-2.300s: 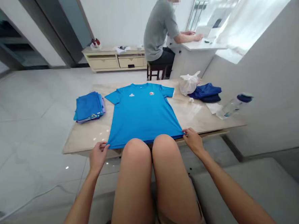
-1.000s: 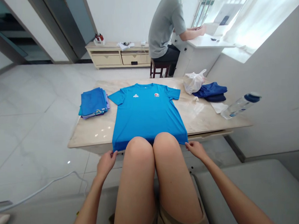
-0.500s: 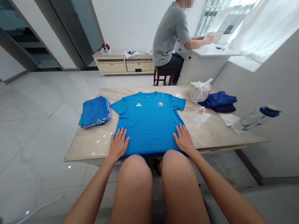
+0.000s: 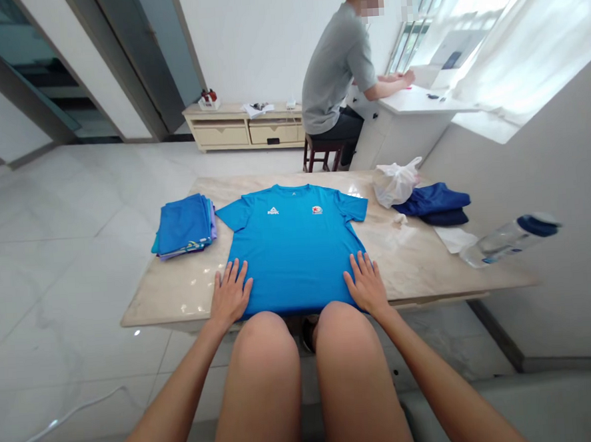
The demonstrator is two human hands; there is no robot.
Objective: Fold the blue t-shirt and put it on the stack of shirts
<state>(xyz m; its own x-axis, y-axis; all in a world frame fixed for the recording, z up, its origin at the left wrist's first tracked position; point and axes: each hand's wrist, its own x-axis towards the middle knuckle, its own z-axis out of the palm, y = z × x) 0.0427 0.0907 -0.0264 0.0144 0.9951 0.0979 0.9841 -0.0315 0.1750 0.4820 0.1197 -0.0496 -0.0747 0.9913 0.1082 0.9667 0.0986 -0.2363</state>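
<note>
A blue short-sleeved T-shirt (image 4: 297, 247) lies spread face up on the marble-topped table (image 4: 418, 260), its collar away from me and its hem at the near edge. White lettering and a small round badge mark the chest. My left hand (image 4: 231, 293) rests flat on the shirt's lower left side, fingers spread, partly over the bare tabletop. On the lower right side lies my right hand (image 4: 367, 283), also flat with fingers apart. Neither hand grips the cloth.
Folded clothes (image 4: 183, 224) are stacked at the table's left. To the right are a white plastic bag (image 4: 396, 183), dark blue cloth (image 4: 434, 202), a paper sheet (image 4: 454, 239) and a clear water bottle (image 4: 509, 240). Beyond, a person (image 4: 336, 65) sits at a white desk (image 4: 418, 101).
My left hand has slid slightly left, toward the shirt's edge; the right stays about where it was. The shirt lies as before. The seated person's hands have shifted a little.
</note>
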